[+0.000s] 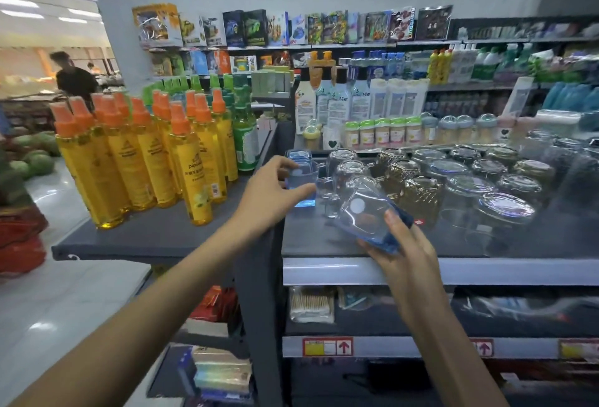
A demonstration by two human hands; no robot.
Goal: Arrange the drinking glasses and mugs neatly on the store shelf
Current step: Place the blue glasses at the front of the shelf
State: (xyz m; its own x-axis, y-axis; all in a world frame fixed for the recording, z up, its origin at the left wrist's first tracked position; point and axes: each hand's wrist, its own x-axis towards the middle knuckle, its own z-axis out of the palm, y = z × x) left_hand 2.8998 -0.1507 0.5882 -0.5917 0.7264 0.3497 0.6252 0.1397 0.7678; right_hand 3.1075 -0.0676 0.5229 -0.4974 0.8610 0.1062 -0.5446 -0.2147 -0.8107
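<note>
Nearest: right hand [402, 244], fingers curled round a blue-tinted glass [366, 217], held tilted over the front part of the grey shelf [324, 241]. Next: left hand [275, 192], thumb and fingers pinching a second blue glass [303, 179] standing at the shelf's left end; third blue glass [297, 155] just behind it. Beyond: rows of upturned clear glasses [351, 168] and amber patterned glasses [418, 196]. Left, adjoining counter: yellow spray bottles [191, 163], orange caps. Farthest: stocked wall shelves [324, 45].
</note>
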